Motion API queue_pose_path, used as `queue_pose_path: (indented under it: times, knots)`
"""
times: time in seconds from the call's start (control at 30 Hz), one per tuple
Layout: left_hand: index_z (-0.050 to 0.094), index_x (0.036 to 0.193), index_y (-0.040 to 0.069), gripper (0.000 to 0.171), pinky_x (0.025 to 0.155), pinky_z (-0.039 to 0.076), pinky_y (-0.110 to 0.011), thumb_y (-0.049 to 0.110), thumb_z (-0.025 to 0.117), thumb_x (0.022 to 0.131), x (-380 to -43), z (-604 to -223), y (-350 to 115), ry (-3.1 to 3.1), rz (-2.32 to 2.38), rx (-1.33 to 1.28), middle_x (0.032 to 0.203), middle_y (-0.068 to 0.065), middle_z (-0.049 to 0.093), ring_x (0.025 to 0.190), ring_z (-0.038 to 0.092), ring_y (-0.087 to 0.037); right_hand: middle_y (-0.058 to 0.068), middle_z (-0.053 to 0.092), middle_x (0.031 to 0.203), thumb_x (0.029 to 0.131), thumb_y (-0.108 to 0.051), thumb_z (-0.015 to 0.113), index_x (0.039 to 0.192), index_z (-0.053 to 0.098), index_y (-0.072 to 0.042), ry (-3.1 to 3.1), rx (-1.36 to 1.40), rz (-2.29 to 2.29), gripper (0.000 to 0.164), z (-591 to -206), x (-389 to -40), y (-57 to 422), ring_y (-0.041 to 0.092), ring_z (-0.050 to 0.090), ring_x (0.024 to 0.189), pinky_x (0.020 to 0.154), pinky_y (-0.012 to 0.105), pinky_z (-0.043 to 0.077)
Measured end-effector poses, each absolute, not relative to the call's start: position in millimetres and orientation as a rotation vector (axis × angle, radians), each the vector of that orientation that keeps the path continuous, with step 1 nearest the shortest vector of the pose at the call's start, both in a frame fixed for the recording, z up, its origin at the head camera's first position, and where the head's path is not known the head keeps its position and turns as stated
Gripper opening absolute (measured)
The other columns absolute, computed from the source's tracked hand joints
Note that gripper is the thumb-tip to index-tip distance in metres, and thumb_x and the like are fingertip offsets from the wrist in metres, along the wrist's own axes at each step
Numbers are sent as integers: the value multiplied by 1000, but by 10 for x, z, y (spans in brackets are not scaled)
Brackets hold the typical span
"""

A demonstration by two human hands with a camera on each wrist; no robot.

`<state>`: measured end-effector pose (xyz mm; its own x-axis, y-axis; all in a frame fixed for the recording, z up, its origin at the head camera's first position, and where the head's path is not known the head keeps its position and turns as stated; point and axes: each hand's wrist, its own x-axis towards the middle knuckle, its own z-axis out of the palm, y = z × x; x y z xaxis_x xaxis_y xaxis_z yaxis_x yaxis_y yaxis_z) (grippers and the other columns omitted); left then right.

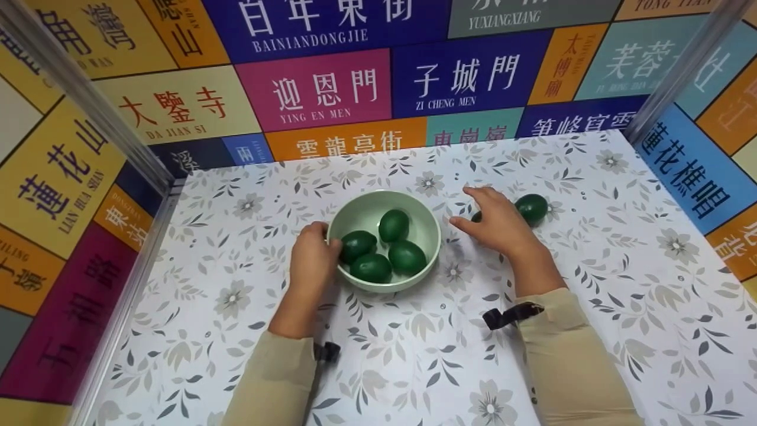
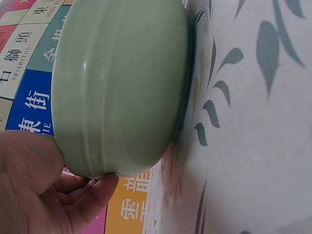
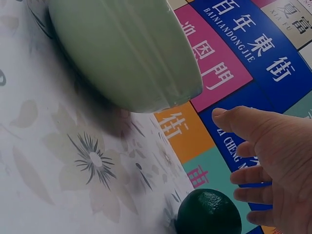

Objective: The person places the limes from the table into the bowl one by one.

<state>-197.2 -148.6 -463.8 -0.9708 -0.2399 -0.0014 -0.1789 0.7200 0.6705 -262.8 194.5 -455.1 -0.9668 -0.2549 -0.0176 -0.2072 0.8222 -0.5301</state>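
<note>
A pale green bowl [image 1: 384,286] stands on the table, holding several glossy dark green egg-shaped fruits [image 1: 407,257] that look like avocados. My left hand [image 1: 313,257] grips the bowl's left rim, thumb over the edge and fingers along the outside; the left wrist view shows this hand [image 2: 53,190] against the bowl's wall [image 2: 122,83]. To the right of the bowl, apart from it, my right hand [image 1: 497,222] hovers with thumb and fingers spread. Beside it lies a dark green fruit [image 1: 531,209], and another one [image 1: 476,217] is mostly hidden behind the hand. One fruit [image 3: 209,214] shows below the hand [image 3: 273,156] in the right wrist view.
A white floral cloth [image 1: 230,355] covers the table. Colourful panels with printed characters [image 1: 331,89] stand along the back and both sides, joined by metal posts [image 1: 112,100] at the corners. Black straps [image 1: 511,315] sit at both sleeve cuffs.
</note>
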Motion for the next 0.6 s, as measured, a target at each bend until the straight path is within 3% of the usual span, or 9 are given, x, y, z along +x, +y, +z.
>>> queue_pose_path:
  times: [0.6]
  knots:
    - [67, 122, 2, 31, 97, 53, -43, 13, 63, 93, -1976, -4644, -1496, -2811, -1079, 324, 113, -14, 68, 104, 65, -30, 25, 37, 162, 95, -52, 68, 159, 37, -7, 2865, -319, -772, 84, -4698, -2685, 2031, 47, 33, 150, 122, 63, 28]
